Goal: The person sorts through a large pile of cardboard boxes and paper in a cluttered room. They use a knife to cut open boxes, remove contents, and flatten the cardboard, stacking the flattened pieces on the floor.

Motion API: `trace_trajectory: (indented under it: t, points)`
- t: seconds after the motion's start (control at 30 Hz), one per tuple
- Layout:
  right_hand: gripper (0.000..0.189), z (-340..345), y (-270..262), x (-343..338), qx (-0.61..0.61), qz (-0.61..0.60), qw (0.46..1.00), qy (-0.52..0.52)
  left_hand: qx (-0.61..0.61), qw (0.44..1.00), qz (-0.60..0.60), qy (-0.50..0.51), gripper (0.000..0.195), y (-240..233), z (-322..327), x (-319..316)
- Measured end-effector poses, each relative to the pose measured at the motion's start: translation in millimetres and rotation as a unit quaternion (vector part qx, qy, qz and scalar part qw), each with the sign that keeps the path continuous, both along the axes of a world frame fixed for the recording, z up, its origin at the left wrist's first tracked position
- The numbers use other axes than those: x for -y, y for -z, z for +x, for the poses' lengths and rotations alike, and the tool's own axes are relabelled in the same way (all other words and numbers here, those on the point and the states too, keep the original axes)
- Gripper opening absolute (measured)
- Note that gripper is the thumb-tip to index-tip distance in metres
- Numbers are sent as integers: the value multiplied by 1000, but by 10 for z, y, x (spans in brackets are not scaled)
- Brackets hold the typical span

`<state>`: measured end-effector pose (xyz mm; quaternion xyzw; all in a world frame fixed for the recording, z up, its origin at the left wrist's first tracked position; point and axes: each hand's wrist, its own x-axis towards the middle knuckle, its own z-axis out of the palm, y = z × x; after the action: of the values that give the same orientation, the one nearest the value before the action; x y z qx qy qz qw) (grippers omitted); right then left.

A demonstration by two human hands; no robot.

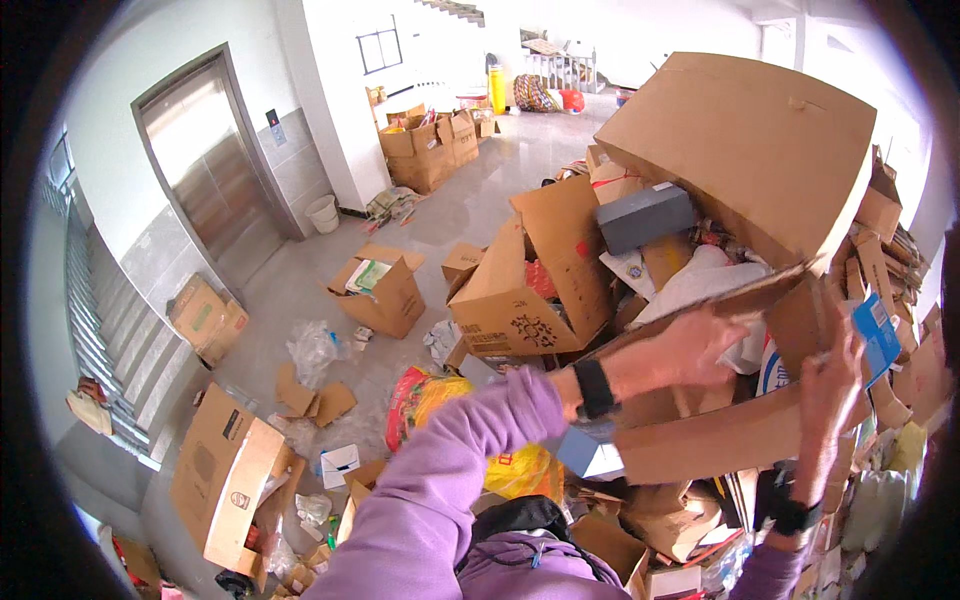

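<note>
An open brown cardboard box [709,442] lies in front of me on a large heap, its long side flap towards me. My left hand [697,349] reaches over the box's opening; its fingers are blurred near some white material, and whether they hold it is unclear. My right hand [832,367] is at the box's right end, beside its upright flap; its grip is also blurred. A blue printed carton [876,337] lies just right of my right hand. Beyond the box are a white sack [701,281] and a dark grey box [646,217].
A very large carton [742,142] tops the heap at the back right. Open cartons [517,322] [382,296] stand ahead and to the left, with plastic film [311,351] on the floor. A Philips carton [225,480] leans at lower left. Elevator doors [217,165] and stairs are further left.
</note>
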<state>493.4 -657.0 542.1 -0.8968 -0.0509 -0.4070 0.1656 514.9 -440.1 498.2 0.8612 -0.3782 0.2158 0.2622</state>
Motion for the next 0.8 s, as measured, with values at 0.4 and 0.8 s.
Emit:
trace_trajectory:
  t: [0.4, 0.8]
  points:
    - [68, -410, 94, -442, -83, 15, 992, -93, -463, 814, -301, 178, 56, 807, -499, 814]
    - [20, -1056, -747, 482, -279, 376, 865, -178, -632, 731, -172, 190, 49, -90, -649, -98]
